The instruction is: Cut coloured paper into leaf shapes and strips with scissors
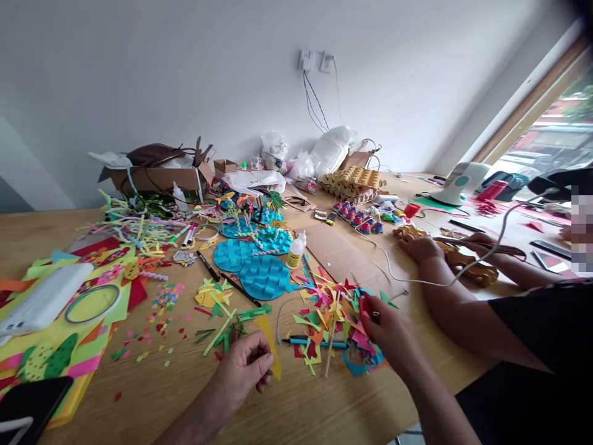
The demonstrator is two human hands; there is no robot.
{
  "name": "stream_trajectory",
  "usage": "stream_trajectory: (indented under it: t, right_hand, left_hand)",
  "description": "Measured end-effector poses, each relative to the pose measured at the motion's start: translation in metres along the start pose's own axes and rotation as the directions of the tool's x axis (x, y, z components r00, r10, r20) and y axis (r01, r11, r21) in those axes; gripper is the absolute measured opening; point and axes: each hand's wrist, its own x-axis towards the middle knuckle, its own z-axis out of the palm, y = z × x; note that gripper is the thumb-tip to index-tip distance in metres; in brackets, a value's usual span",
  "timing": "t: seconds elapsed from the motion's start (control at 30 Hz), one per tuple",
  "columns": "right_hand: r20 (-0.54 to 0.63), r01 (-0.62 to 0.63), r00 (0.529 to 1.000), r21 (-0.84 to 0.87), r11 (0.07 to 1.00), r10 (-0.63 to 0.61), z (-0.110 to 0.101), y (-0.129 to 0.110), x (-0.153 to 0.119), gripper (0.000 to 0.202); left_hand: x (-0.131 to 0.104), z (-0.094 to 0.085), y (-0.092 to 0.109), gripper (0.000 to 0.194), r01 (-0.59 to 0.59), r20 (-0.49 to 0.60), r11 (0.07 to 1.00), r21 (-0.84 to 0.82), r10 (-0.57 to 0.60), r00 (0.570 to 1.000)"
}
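My left hand (248,366) is closed on a strip of yellow paper (269,346), held upright between thumb and fingers above the wooden table. To the right, my right hand (389,330) grips red-handled scissors (367,312), their blades pointing away over the paper scraps. Between the hands lie many colored paper scraps (319,312), a blue pen (315,342) and a thin wooden stick (332,340). Just beyond them are round blue woven-paper pieces (265,277) and a white glue bottle (296,250).
A flat cardboard sheet (347,256) lies beyond the scraps. At the right, another person's hands rest by egg-carton pieces (472,266), with a white cable (417,282) crossing there. Colored paper sheets (92,321) and a dark phone (34,402) lie at the left.
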Motion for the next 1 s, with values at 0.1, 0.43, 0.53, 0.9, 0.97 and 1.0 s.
stream_trajectory:
  t: [0.1,0.43,0.53,0.9,0.97,1.0]
  right_hand:
    - [-0.109,-0.156,0.984,-0.168,0.974,0.138,-0.01,0.022,0.002,0.036]
    - [0.322,-0.061,0.912,0.719,0.692,-0.254,0.039,-0.069,-0.038,0.015]
    - [0.383,-0.093,0.857,0.774,0.627,-0.346,0.058,-0.098,-0.049,0.012]
    - [0.353,-0.145,0.854,0.866,0.479,-0.381,0.078,-0.128,-0.053,0.021]
    - [0.329,-0.108,0.872,0.851,0.513,-0.363,0.078,-0.128,-0.053,0.021]
    - [0.322,-0.093,0.877,0.842,0.531,-0.356,0.077,-0.128,-0.054,0.02]
  left_hand:
    - [-0.004,-0.006,-0.014,0.026,0.044,-0.001,0.999,0.012,-0.044,0.999]
    - [-0.009,-0.018,0.006,0.023,-0.058,-0.128,0.998,0.009,0.058,0.99]
    - [-0.011,-0.022,0.018,0.021,-0.111,-0.188,0.993,0.041,0.117,0.975]
    - [-0.014,-0.029,0.018,0.023,-0.205,-0.177,0.97,0.129,0.226,0.958]
    - [-0.014,-0.028,0.02,0.025,-0.222,-0.148,0.966,0.134,0.241,0.959]
    - [-0.014,-0.028,0.021,0.025,-0.228,-0.138,0.963,0.141,0.247,0.959]
